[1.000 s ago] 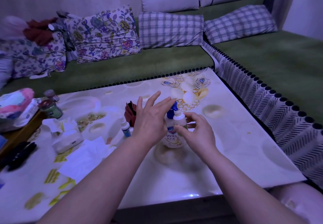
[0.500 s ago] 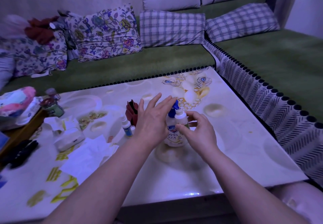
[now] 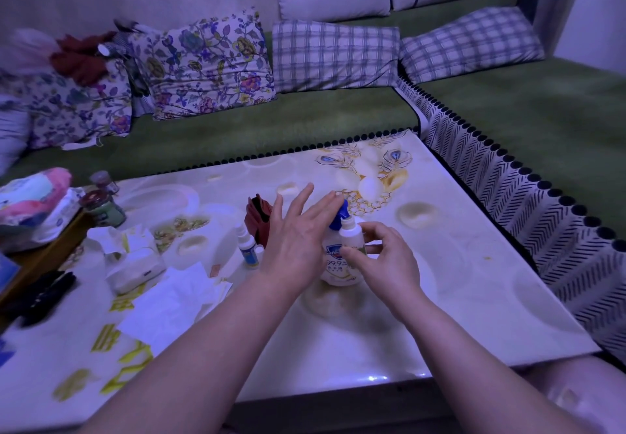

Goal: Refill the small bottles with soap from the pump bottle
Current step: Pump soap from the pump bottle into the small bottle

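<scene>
Both arms show bare from the lower edge of the view to the fingertips. The left hand is broad across the back, with long fingers. The left forearm is thick and smooth, uncovered along its whole visible length. The right hand is likewise bare, as is the right forearm. At the lower right corner a rounded shape with a faint sheen may be the person's knee; the dim bluish light leaves it unclear whether cloth covers it.
</scene>
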